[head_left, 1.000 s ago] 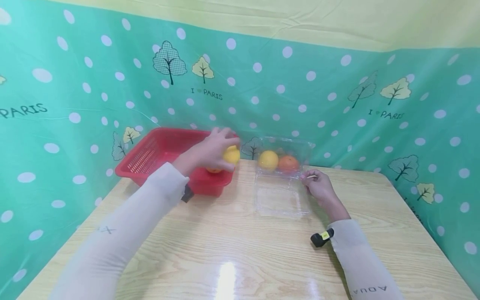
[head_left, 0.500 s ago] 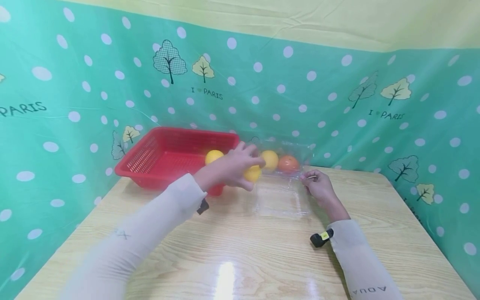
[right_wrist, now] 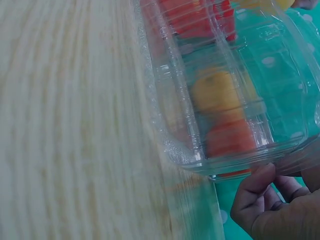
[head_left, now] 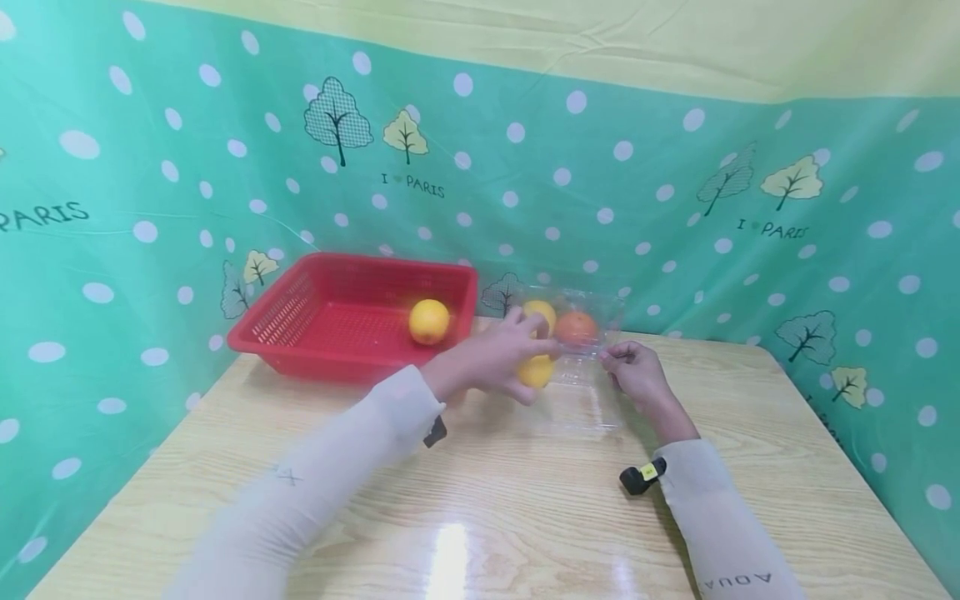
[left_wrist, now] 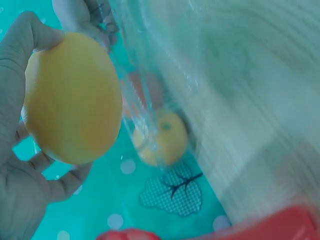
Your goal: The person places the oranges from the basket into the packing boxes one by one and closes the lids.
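My left hand (head_left: pixel 498 354) grips a smooth yellow orange (left_wrist: pixel 75 100) between thumb and fingers. It holds the fruit above the near half of a clear hinged plastic clamshell box (right_wrist: pixel 165 115), which lies unfolded. In the box's far half sit another yellow orange (left_wrist: pixel 167 137) and a redder orange fruit (head_left: pixel 576 328), side by side. The thumb and fingertips of my right hand (head_left: pixel 637 377) pinch the box's right edge near the fold. One more yellow orange (head_left: pixel 429 322) lies in the red plastic basket (head_left: pixel 258 343) at the left.
A pale wood-grain table (head_left: pixel 525 517) bears the basket and the box. Close behind them hangs a green dotted curtain (head_left: pixel 465 200) with tree prints. Black wrist cameras, one of them (head_left: pixel 642 476) on the right, sit at both cuffs.
My left hand has carried the orange out of the basket and rightwards to the box, uncovering the orange left in the basket. The right hand has kept its place at the box's edge.
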Tool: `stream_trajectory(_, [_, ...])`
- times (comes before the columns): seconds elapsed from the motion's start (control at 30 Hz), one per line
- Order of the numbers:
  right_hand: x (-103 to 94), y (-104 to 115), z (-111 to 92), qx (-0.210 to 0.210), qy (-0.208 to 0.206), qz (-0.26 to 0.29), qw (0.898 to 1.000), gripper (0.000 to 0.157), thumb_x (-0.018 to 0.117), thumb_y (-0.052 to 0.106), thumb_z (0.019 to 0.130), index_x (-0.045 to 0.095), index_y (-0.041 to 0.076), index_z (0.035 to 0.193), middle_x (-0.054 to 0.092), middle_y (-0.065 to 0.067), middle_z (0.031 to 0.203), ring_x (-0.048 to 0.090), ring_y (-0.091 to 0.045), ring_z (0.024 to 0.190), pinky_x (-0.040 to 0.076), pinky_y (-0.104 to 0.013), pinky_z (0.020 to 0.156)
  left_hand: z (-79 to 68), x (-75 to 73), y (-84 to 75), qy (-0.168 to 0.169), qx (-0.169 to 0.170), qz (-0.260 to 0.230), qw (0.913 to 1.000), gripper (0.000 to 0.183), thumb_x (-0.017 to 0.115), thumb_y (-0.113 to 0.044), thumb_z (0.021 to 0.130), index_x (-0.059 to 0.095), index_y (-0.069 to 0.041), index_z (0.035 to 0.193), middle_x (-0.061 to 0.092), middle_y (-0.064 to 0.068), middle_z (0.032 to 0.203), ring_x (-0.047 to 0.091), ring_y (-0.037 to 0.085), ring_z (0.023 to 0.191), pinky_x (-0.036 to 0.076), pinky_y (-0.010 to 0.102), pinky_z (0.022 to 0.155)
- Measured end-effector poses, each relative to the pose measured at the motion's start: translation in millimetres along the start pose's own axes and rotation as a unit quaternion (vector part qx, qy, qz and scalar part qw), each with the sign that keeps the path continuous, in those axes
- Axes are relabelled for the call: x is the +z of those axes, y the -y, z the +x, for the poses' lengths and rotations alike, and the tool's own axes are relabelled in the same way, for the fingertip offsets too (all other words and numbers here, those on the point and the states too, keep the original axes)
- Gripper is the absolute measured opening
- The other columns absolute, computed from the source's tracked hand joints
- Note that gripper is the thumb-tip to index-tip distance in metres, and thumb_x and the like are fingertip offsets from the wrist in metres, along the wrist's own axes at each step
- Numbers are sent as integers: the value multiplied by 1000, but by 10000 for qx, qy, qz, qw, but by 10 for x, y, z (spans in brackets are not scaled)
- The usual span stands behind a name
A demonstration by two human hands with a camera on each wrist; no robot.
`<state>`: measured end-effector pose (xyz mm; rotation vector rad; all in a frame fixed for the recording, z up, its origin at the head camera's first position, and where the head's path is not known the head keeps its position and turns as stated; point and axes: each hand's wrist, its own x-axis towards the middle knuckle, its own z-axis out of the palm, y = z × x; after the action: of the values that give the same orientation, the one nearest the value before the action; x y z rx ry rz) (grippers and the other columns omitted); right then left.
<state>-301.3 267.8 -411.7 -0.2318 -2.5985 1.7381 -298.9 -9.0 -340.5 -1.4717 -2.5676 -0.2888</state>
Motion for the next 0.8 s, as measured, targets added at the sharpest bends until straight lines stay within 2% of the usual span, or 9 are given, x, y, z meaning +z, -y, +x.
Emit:
stream_trajectory(0.1, [0,5,-7,41,3,15,10000,28,58,19,105,55,-3,121,57,-4,98,52,-12,78,47,-25,64,47,66,-28,-69,80,-75,9999,55,81,-35,75,66,-28,127,47,2,124,39,25,117,48,32,80])
stream_trajectory(0.27, [7,9,-12,92,33,33,9999,27,59,20,105,54,-2,120,57,-3,95,53,-15,79,46,-24,63,129,158,-47,-47,107,-27,9999,53,81,-35,74,65,-28,124,48,5,127,40,26,116,49,31,77])
stream_trajectory(0.53, [-1,4,-4,167,9,-5,9999,28,58,21,105,54,-2,121,57,-4,96,53,-16,80,47,-25,63,242,275,-70,511,-39,-317,9982,50,80,-31,76,64,-29,124,48,7,140,39,24,113,45,31,79])
stream_trajectory(0.8, [-4,3,4,159,29,33,9999,29,60,21,104,54,-2,121,58,-3,95,53,-16,80,47,-24,64,309,441,-56,821,87,-158,9965,48,81,-32,76,64,-25,121,51,4,135,42,26,115,45,32,83])
